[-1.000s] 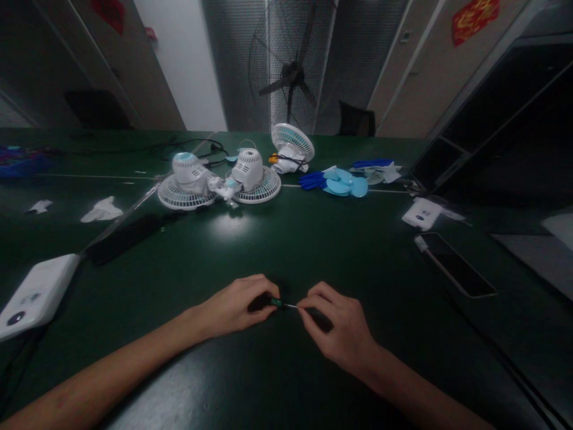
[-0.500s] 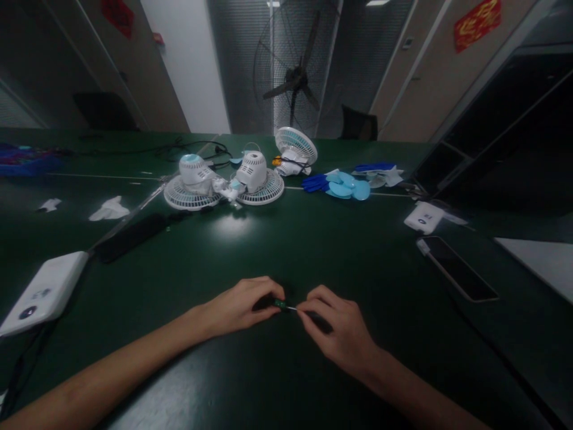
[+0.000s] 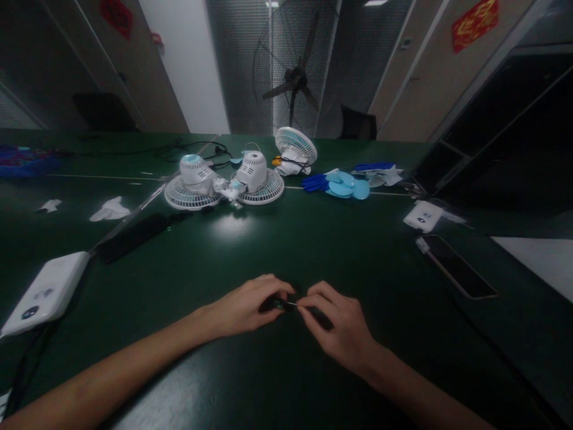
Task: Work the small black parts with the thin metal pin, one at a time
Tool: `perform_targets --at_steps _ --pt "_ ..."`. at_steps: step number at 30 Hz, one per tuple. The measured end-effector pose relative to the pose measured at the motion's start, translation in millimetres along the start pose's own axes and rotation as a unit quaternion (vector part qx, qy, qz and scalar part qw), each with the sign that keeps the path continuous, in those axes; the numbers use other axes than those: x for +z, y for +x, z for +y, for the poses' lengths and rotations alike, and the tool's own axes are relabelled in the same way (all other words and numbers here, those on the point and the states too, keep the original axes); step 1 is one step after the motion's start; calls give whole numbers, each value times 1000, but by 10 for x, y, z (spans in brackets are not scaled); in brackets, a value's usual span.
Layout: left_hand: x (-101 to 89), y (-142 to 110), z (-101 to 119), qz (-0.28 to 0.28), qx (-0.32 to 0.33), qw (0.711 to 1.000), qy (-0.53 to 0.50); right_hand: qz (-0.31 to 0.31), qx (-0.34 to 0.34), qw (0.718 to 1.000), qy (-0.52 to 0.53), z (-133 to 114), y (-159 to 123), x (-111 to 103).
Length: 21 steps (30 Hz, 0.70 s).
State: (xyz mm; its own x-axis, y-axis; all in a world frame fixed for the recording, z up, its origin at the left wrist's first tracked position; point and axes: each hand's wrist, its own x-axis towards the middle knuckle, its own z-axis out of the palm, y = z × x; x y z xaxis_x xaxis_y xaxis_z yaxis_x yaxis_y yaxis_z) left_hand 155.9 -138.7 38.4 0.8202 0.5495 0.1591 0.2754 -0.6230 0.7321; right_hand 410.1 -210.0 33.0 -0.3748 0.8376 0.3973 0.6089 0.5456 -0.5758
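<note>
A small screwdriver (image 3: pixel 279 304) with a dark green handle and a thin metal shaft lies level between my hands, just above the table or touching it; I cannot tell which. My left hand (image 3: pixel 255 304) is closed on the handle, with thumb and fingertips around it. The tip end of the shaft is pinched between the thumb and index finger of my right hand (image 3: pixel 335 319), so the tip itself is hidden. Only a short bright length of shaft shows between the two hands.
On the green table (image 3: pixel 250 251), several white fans (image 3: pixel 253 176) stand at the back, left of light-blue fan blades (image 3: pixel 344 185) and blue gloves (image 3: pixel 314 181). A phone (image 3: pixel 459 267) and a white box-like device (image 3: pixel 423 216) lie right. Another white device (image 3: pixel 45 292) sits left, near a black strip (image 3: pixel 134 237).
My left hand has shifted right along the screwdriver, closer to my right hand, and less of the handle shows. My right hand keeps its pinch on the shaft. The view has tilted slightly.
</note>
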Motion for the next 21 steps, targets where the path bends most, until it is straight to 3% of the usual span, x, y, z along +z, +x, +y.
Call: perform_targets --at_steps 6,9,14,18,21 --pt "-26 -19 -151 53 3 997 50 12 22 1000 4 -23 5 -75" --pt "-156 -49 -336 82 -2 993 81 5 30 999 13 -6 4 -74" --pt "-732 -208 -888 180 -77 967 165 0 36 999 32 17 2 -76" --pt "-1270 -507 -1356 266 -177 915 247 -4 38 999 32 26 -14 -77" --pt "-1523 -731 -1563 295 -228 879 297 -9 45 998 35 31 -26 -68"
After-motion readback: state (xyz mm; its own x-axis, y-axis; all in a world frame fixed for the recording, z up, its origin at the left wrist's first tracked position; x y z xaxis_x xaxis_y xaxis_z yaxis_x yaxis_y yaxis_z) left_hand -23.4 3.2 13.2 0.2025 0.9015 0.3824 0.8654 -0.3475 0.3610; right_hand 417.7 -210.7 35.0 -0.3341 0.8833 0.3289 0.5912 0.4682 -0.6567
